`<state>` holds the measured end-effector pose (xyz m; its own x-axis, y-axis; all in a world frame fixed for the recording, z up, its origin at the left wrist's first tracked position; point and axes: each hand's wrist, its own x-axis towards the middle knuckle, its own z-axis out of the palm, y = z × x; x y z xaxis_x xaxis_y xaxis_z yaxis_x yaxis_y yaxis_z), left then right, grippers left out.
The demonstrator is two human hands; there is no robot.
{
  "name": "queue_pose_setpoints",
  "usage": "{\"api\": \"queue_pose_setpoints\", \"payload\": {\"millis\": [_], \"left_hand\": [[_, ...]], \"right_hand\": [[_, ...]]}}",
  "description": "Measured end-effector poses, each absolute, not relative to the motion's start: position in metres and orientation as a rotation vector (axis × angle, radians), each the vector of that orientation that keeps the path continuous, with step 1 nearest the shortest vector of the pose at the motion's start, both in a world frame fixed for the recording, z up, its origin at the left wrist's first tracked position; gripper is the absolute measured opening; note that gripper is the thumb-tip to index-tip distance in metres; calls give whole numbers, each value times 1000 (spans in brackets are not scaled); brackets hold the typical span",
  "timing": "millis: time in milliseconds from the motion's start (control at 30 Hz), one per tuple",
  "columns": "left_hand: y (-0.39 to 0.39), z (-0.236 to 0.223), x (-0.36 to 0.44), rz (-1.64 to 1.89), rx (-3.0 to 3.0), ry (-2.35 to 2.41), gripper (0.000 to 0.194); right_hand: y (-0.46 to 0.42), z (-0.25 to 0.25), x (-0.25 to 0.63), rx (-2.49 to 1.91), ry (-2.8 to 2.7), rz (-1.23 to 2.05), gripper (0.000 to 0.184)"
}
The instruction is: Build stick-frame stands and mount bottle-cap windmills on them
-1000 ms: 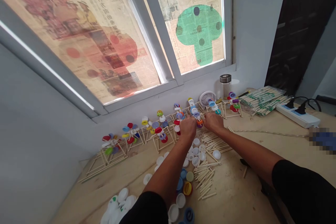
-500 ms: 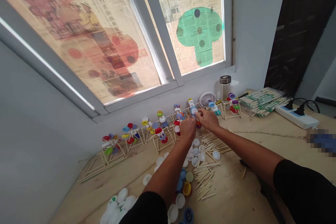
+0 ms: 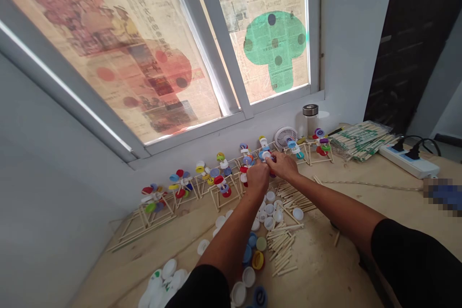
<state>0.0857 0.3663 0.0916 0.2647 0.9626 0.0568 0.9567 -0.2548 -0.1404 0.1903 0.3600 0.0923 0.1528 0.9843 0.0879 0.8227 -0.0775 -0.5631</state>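
Observation:
Both hands are together at a wheel of bottle caps (image 3: 265, 155) in the row of stick models below the window. My left hand (image 3: 257, 176) is closed in a fist at its near side; what its fingers grip is hidden behind the hand. The fingers of my right hand (image 3: 283, 165) are closed on the wheel, at its white cap. Just left of my left hand, another bottle-cap wheel (image 3: 244, 173) shows red and white caps. In front of it on the left is a stick frame (image 3: 224, 197) with a red and purple cap wheel.
White caps (image 3: 269, 210) and loose wooden sticks (image 3: 281, 245) lie on the wooden table (image 3: 310, 269) below my hands. Behind the models stand a small white fan (image 3: 285, 137) and a glass bottle (image 3: 311, 120). Bagged sticks (image 3: 361, 139) and a power strip (image 3: 409, 160) are on the right.
My right hand has shifted slightly left and down, closer to my left hand. The white cap at its fingers has tipped and sits a little lower. My left hand has barely moved.

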Motion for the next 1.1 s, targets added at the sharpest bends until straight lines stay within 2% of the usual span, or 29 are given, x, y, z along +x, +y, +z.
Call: {"api": "queue_pose_setpoints", "payload": {"millis": [433, 533, 633, 1100], "left_hand": [[349, 109, 79, 84, -2442, -1771, 28], [338, 116, 73, 20, -2442, -1755, 23], [326, 124, 66, -58, -2435, -1756, 29], [274, 183, 20, -509, -2358, -1908, 26]], "right_hand": [[362, 85, 191, -1914, -1767, 471, 31], [362, 84, 191, -1917, -1759, 474, 31], [362, 83, 191, -1923, -1751, 479, 31], [352, 89, 179, -1962, -1732, 475, 32]]}}
